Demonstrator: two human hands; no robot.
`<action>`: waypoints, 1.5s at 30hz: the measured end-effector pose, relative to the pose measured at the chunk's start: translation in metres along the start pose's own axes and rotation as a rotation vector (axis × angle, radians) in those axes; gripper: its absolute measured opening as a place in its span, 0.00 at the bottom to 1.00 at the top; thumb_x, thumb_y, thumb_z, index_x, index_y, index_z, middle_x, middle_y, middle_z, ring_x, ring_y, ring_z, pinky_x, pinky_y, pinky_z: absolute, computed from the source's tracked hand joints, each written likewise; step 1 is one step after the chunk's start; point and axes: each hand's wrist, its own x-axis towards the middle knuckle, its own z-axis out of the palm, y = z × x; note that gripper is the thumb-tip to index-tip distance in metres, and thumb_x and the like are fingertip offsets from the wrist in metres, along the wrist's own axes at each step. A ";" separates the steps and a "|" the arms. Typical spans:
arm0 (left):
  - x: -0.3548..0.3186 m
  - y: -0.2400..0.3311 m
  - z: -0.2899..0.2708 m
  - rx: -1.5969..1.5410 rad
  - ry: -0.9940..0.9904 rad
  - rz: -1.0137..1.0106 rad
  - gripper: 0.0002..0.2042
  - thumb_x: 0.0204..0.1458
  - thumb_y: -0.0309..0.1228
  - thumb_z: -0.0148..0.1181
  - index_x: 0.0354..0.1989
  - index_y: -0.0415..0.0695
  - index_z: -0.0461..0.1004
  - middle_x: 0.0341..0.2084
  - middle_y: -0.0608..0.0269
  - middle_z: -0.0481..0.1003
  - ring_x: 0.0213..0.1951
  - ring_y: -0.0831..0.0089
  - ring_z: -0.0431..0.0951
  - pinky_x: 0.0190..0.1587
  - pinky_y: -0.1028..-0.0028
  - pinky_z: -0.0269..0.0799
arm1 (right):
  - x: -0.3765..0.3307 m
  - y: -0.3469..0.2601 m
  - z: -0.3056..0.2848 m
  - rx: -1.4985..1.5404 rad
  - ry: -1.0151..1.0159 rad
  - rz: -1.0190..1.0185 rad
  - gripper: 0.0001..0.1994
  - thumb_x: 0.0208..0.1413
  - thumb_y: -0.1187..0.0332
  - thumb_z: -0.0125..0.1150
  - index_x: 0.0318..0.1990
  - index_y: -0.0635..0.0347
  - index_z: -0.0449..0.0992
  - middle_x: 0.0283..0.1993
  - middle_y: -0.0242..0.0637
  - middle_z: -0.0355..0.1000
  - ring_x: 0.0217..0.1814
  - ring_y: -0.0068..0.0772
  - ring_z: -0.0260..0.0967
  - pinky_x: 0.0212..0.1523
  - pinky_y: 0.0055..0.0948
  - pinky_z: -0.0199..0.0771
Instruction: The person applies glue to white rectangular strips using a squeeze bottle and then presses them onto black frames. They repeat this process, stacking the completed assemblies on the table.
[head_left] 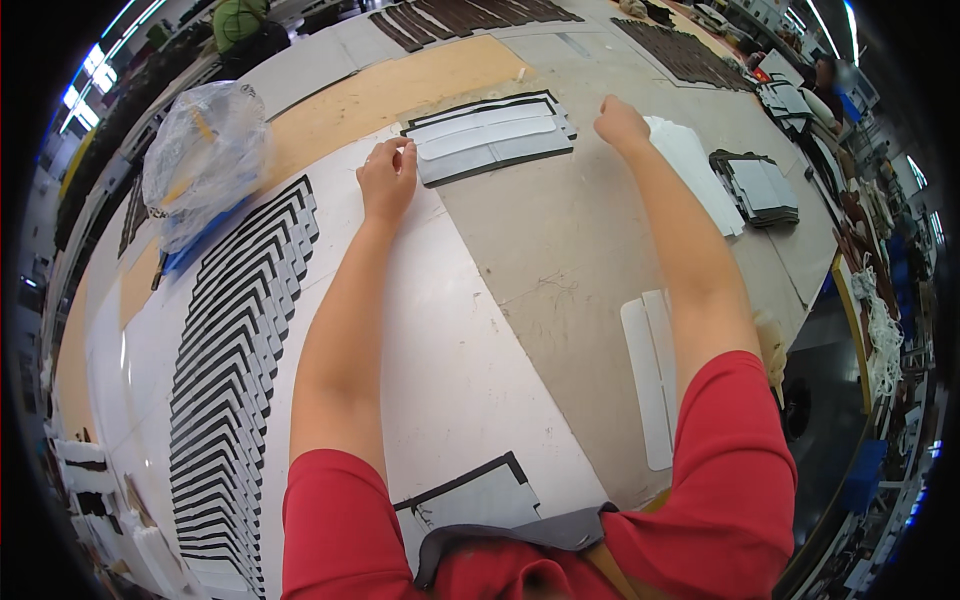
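Observation:
My left hand [388,178] rests on the white sheet [450,330], fingers curled at the left edge of a stack of grey, black-edged flat pieces [490,135]. My right hand [620,122] is closed into a loose fist just right of that stack, touching the edge of a pile of white strips [695,170]. Whether either hand pinches a piece I cannot tell. Both forearms reach out from red sleeves.
A long overlapped row of black-edged pieces [235,360] runs down the left. A crumpled clear plastic bag [205,155] lies far left. A small grey stack [760,188] sits right, white strips [652,385] near me, one grey piece [480,495] by my body. Another person works at the far right.

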 end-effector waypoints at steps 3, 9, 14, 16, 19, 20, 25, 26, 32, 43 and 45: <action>-0.015 0.004 -0.014 -0.136 0.051 0.032 0.08 0.53 0.34 0.56 0.37 0.46 0.76 0.23 0.68 0.71 0.26 0.73 0.70 0.39 0.70 0.61 | -0.029 0.032 -0.040 0.011 0.032 -0.099 0.12 0.48 0.68 0.51 0.41 0.56 0.73 0.43 0.46 0.74 0.46 0.47 0.72 0.44 0.40 0.70; -0.097 0.044 -0.098 -0.158 -0.168 0.075 0.08 0.51 0.31 0.57 0.39 0.45 0.74 0.24 0.67 0.71 0.29 0.76 0.70 0.42 0.73 0.60 | -0.171 0.056 -0.097 0.082 -0.216 -0.316 0.11 0.50 0.65 0.55 0.33 0.65 0.76 0.33 0.46 0.75 0.35 0.44 0.73 0.38 0.34 0.71; -0.176 0.070 -0.174 -0.188 -0.242 0.022 0.08 0.50 0.26 0.56 0.39 0.43 0.74 0.25 0.65 0.70 0.30 0.75 0.69 0.42 0.74 0.61 | -0.271 0.053 -0.104 0.163 -0.438 -0.297 0.13 0.50 0.64 0.57 0.34 0.67 0.76 0.32 0.48 0.75 0.34 0.42 0.72 0.37 0.33 0.71; -0.202 0.080 -0.194 -0.207 -0.259 -0.019 0.08 0.50 0.25 0.56 0.39 0.41 0.74 0.25 0.64 0.70 0.30 0.74 0.68 0.41 0.75 0.63 | -0.291 0.058 -0.095 0.179 -0.443 -0.297 0.13 0.50 0.64 0.57 0.34 0.68 0.76 0.32 0.48 0.75 0.34 0.42 0.72 0.36 0.33 0.71; -0.238 0.090 -0.221 -0.187 -0.249 -0.053 0.07 0.50 0.24 0.55 0.38 0.40 0.74 0.25 0.64 0.69 0.30 0.74 0.68 0.39 0.75 0.64 | -0.304 0.059 -0.064 0.180 -0.362 -0.322 0.14 0.50 0.64 0.57 0.33 0.69 0.76 0.33 0.49 0.75 0.35 0.46 0.73 0.37 0.36 0.72; -0.249 0.092 -0.227 -0.191 -0.248 -0.067 0.07 0.50 0.24 0.55 0.38 0.40 0.74 0.25 0.64 0.69 0.30 0.74 0.68 0.39 0.75 0.64 | -0.307 0.058 -0.055 0.103 -0.288 -0.323 0.13 0.50 0.65 0.57 0.32 0.69 0.75 0.34 0.50 0.75 0.36 0.47 0.73 0.37 0.37 0.72; -0.285 0.106 -0.254 -0.169 -0.257 -0.082 0.06 0.51 0.23 0.54 0.37 0.41 0.74 0.26 0.64 0.70 0.31 0.74 0.69 0.42 0.75 0.63 | -0.312 0.050 -0.034 -0.105 -0.131 -0.242 0.09 0.47 0.69 0.55 0.31 0.68 0.75 0.35 0.52 0.74 0.39 0.53 0.73 0.41 0.43 0.73; -0.288 0.109 -0.260 -0.168 -0.254 -0.086 0.06 0.51 0.23 0.54 0.37 0.41 0.74 0.26 0.64 0.70 0.31 0.73 0.69 0.42 0.75 0.63 | -0.308 0.046 -0.033 -0.111 -0.161 -0.224 0.09 0.47 0.70 0.54 0.31 0.68 0.75 0.35 0.52 0.74 0.40 0.53 0.72 0.41 0.43 0.73; -0.311 0.122 -0.274 -0.211 -0.262 -0.094 0.07 0.51 0.24 0.54 0.38 0.41 0.74 0.27 0.64 0.70 0.32 0.73 0.69 0.44 0.74 0.63 | -0.302 0.043 -0.037 -0.026 -0.194 -0.170 0.08 0.47 0.71 0.55 0.31 0.68 0.73 0.29 0.46 0.73 0.28 0.41 0.73 0.29 0.35 0.74; -0.346 0.167 -0.271 -0.816 -0.375 -0.855 0.24 0.58 0.34 0.51 0.59 0.33 0.59 0.48 0.54 0.68 0.47 0.67 0.73 0.49 0.74 0.68 | -0.426 -0.098 -0.113 1.721 -0.299 -0.408 0.07 0.57 0.75 0.47 0.41 0.68 0.65 0.32 0.46 0.73 0.17 0.27 0.69 0.15 0.22 0.70; -0.349 0.164 -0.266 -0.966 -0.324 -0.956 0.26 0.58 0.38 0.51 0.59 0.30 0.57 0.46 0.53 0.68 0.47 0.65 0.74 0.46 0.74 0.71 | -0.439 -0.104 -0.101 1.846 -0.406 -0.406 0.07 0.58 0.75 0.44 0.42 0.69 0.64 0.36 0.51 0.73 0.19 0.30 0.71 0.16 0.25 0.73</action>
